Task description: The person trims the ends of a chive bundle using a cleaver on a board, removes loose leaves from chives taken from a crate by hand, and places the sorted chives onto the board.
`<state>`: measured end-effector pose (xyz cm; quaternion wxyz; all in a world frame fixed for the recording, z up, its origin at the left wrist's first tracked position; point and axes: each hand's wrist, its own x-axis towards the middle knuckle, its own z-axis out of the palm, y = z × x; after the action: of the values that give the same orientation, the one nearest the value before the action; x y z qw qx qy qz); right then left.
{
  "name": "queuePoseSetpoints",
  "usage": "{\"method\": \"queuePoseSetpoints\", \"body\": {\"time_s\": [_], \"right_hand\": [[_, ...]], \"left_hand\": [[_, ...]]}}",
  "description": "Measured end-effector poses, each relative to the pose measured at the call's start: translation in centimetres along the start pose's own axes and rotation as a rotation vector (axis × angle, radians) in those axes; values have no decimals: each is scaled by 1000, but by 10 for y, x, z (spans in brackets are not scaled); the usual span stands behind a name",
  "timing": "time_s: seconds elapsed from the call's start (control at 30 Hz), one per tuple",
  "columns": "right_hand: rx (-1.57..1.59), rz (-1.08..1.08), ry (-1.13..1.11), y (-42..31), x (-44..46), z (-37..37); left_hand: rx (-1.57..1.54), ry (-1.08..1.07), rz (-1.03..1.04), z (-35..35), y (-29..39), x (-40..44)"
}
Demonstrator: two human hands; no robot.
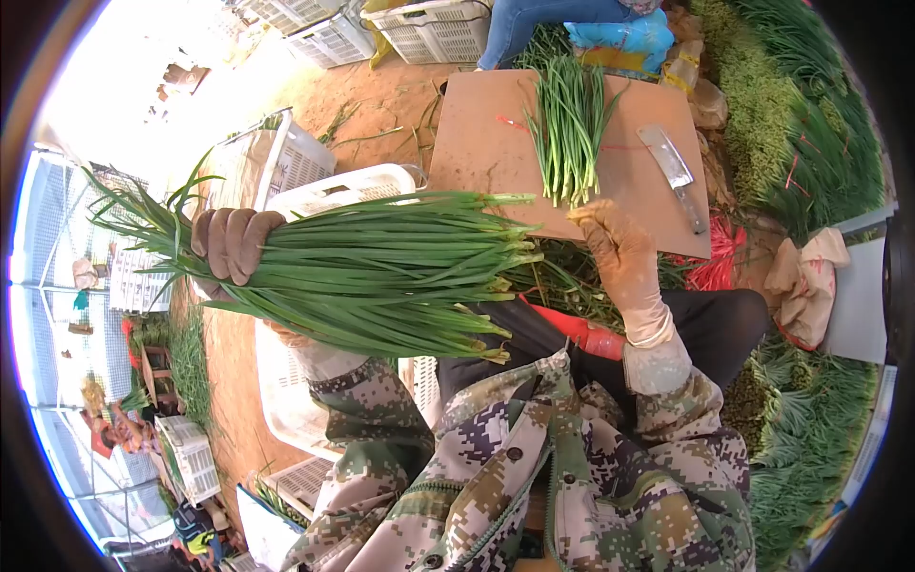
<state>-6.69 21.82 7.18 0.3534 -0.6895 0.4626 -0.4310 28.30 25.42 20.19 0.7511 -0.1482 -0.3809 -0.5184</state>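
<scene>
My left hand [233, 248], in a grey-brown glove, is wrapped round the leafy end of a large bunch of garlic chives [381, 262]. The bunch lies sideways in the air, its pale cut ends toward the right. My right hand [618, 257], in a stained tan glove, is raised by the near edge of a brown board [481, 143]. Its fingers are bent and pressed together; whatever they may hold is hidden. On the board, close to the right fingertips, rests a smaller bunch of chives [572, 129]. A cleaver [672, 172] lies to its right.
Under the held bunch stands a white plastic basket [286, 400]. Red ties [721, 255] hang by the board's right corner. Heaps of chives [815, 458] line the right side. Another person's leg [524, 29] is beyond the board, near white crates [434, 33].
</scene>
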Motion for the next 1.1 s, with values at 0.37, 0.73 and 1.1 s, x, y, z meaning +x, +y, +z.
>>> {"method": "queuePoseSetpoints", "body": {"time_s": [0.37,0.73,1.1], "right_hand": [[410,112,-472,-25,30,24],[-106,66,-335,-16,32,29],[964,202,-611,-26,30,25]], "left_hand": [[-10,-83,12,27,-38,6],[-43,-344,-72,16,-44,15],[-60,-358,-30,20,-48,12]]}}
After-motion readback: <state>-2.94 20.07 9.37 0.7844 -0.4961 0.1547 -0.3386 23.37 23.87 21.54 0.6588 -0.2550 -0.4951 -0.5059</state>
